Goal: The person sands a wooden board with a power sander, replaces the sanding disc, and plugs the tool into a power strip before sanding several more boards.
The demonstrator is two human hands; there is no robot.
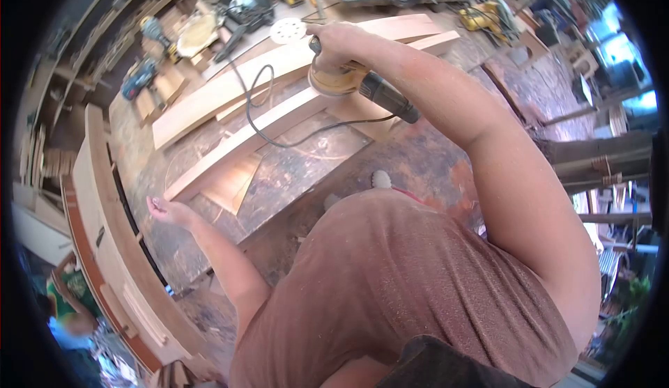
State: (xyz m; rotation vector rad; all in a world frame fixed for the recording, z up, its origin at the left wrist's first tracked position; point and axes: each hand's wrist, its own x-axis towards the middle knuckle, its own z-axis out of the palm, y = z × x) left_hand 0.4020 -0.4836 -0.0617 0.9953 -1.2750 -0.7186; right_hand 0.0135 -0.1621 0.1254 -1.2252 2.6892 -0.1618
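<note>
My right hand (338, 43) is wrapped round the top of a yellow random orbital sander (334, 81), whose black rear part (390, 97) points to the right. The sander rests on a long, narrow wooden board (244, 141) lying slantwise across the workbench. A dark power cord (261, 134) loops from the sander over the board. By the board's near left end is my left hand (173, 212), its fingers loosely bent and apart, with nothing visible in them. Under the board lies a thin, flat wood piece (233, 182).
Behind the board lie wider planks (216, 102). Power tools crowd the bench's back, including a blue drill (139, 78), a yellow tool (484, 19) and a white perforated disc (288, 30). A long curved wooden piece (115, 228) stands at left. Another person (73, 297) is at lower left.
</note>
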